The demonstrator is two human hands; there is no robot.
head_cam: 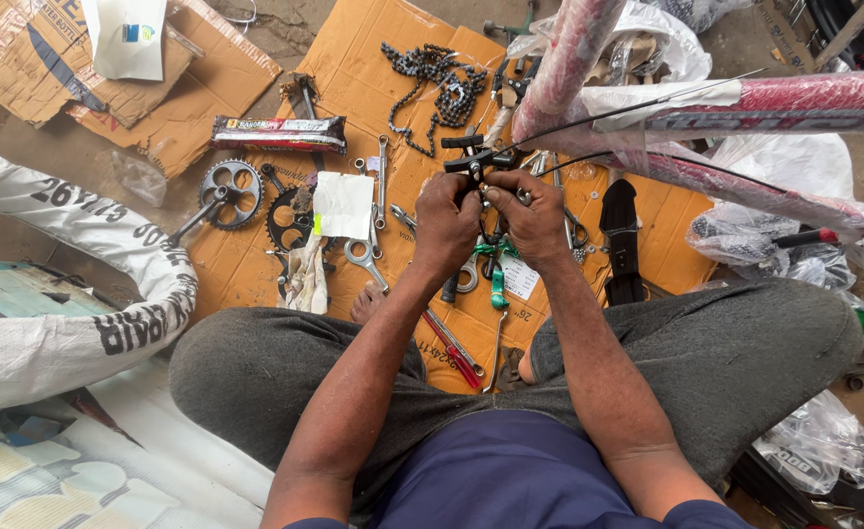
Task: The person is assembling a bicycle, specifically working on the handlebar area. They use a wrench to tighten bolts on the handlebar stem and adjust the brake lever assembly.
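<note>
While both hands meet over the cardboard sheet (353, 88), the left hand (445, 227) and right hand (533, 220) pinch a black brake caliper (473, 162). A chain (432, 88) lies beyond it; wrenches (378, 191) lie left.

This is a makeshift bicycle repair spot on bare ground. Flattened cardboard (353, 69) serves as the work surface, strewn with a bicycle chain (432, 83), a crank with its chainring (228, 194), another sprocket (288, 217), wrenches (365, 257) and a red-handled tool (454, 355). A red bicycle frame (745, 108) wrapped in plastic leans overhead, and a tyre in white wrapping (98, 255) lies alongside.
</note>
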